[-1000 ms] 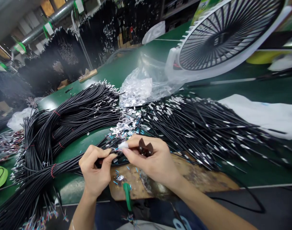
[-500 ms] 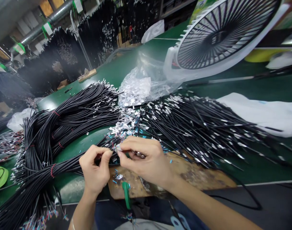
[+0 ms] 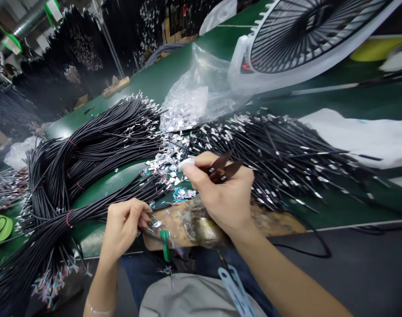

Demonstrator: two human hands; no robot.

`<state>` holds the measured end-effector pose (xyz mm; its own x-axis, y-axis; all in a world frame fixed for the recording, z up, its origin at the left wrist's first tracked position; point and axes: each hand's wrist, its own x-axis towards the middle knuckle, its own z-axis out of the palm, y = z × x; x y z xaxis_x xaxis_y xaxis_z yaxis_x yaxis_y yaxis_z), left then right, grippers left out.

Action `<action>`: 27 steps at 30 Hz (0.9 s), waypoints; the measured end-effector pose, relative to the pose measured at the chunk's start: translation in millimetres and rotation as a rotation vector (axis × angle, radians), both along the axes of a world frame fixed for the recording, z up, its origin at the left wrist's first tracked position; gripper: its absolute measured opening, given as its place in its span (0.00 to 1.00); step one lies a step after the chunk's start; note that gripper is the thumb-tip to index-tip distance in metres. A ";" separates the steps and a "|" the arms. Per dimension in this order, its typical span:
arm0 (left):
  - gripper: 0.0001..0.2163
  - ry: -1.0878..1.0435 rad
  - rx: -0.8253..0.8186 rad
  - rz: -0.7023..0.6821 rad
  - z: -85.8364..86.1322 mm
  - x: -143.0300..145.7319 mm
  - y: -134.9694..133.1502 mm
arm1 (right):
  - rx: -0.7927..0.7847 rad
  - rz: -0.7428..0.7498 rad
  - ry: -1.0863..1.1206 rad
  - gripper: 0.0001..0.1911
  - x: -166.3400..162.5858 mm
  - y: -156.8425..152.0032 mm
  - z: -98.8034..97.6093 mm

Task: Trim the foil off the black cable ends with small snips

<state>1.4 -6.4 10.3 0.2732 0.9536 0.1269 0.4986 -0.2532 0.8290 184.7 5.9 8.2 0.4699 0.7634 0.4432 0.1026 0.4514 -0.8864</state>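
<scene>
My left hand point(image 3: 124, 226) is closed, fingers curled, beside the tied bundle of black cables point(image 3: 101, 209) at the board's left end. What its fingertips hold is hidden. My right hand point(image 3: 223, 196) is raised over the board, closed on a dark brown two-bladed tool point(image 3: 222, 169), whose spread points stick out behind the fingers. A white cover point(image 3: 186, 164) sits on a fingertip of that hand. Foil scraps and blue bits point(image 3: 174, 152) are heaped just beyond it. Under the hands lies a stained wooden board point(image 3: 174, 220), with a green loop point(image 3: 166, 246) at its near edge.
More black cables point(image 3: 98, 145) curve across the green table at left. A loose pile of foil-ended cables point(image 3: 270, 154) spreads to the right. Behind are a clear plastic bag point(image 3: 190, 97) and a white fan point(image 3: 306, 35). A light blue handle point(image 3: 235, 290) lies over my lap.
My hands, together at a wire end before, have moved apart. The right has risen to the right with the tool, toward the foil heap; the left is slightly lower. The view has shifted.
</scene>
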 end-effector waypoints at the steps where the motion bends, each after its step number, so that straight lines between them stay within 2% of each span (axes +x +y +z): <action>1: 0.16 0.061 -0.015 -0.003 -1.7 0.7 -0.8 | 0.008 0.016 -0.042 0.10 -0.6 -0.3 0.8; 3: 0.10 0.220 0.126 0.025 -6.3 5.3 -0.4 | 0.025 0.041 -0.109 0.12 -1.7 -1.1 2.0; 5: 0.06 0.438 0.381 0.065 -11.7 12.9 1.4 | 0.028 0.054 -0.128 0.13 -1.9 -1.8 2.2; 8: 0.05 0.718 0.670 0.111 -17.9 24.8 5.5 | 0.006 0.054 -0.117 0.13 -1.1 -2.2 1.7; 12: 0.06 0.804 0.792 0.171 -19.5 32.2 14.4 | -0.001 0.054 -0.100 0.12 0.0 -2.3 2.2; 16: 0.03 0.733 0.823 0.157 -19.8 31.5 21.9 | 0.019 0.076 -0.104 0.11 0.6 -2.6 3.7; 20: 0.04 0.604 0.746 0.172 -15.8 28.6 23.9 | 0.014 0.072 -0.101 0.12 1.6 -3.2 4.1; 22: 0.03 0.437 0.666 0.208 -7.9 26.0 24.5 | -0.002 0.053 -0.095 0.12 1.9 -3.1 3.9; 24: 0.02 0.182 0.548 0.220 3.7 23.9 25.5 | -0.015 0.047 -0.090 0.12 1.8 -2.8 3.6; 27: 0.09 -0.055 0.334 0.098 21.7 23.9 27.3 | -0.011 0.069 -0.108 0.12 1.2 -2.4 3.8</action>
